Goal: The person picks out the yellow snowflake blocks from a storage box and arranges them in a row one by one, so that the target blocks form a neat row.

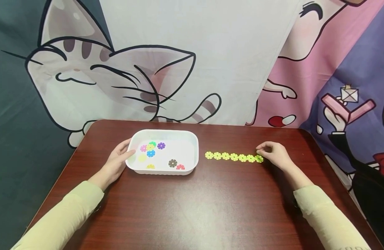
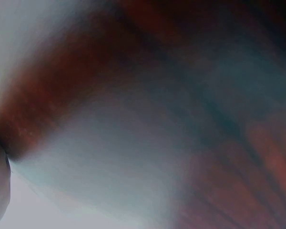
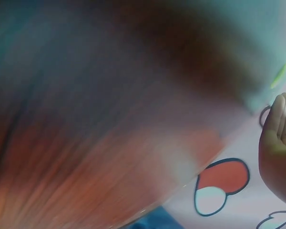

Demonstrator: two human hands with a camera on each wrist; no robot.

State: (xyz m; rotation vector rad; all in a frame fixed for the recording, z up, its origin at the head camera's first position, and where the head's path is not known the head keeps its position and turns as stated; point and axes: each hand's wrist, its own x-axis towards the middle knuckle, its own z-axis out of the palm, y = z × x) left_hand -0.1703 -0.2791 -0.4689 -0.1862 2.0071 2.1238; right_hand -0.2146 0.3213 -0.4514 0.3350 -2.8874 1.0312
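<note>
My left hand (image 1: 116, 160) grips the left rim of a white plastic tray (image 1: 192, 152), its thumb over the edge. Inside lie several flower-shaped plastic discs, among them a purple disc (image 1: 161, 146), a blue disc (image 1: 151, 153) and a brown disc (image 1: 172, 163). To the right of the tray, a row of yellow-green flower discs (image 1: 233, 157) stretches across the table. At its right end my right hand (image 1: 275, 154) hovers close beside the last disc (image 1: 259, 159), fingers bent and nothing visible between them. The right wrist view shows those fingers (image 3: 279, 117) only at its edge.
A dark reddish-brown table (image 1: 192, 208) carries everything. Behind its far edge hangs a cloth backdrop (image 1: 229, 62) with cartoon animals. The left wrist view is mostly blurred.
</note>
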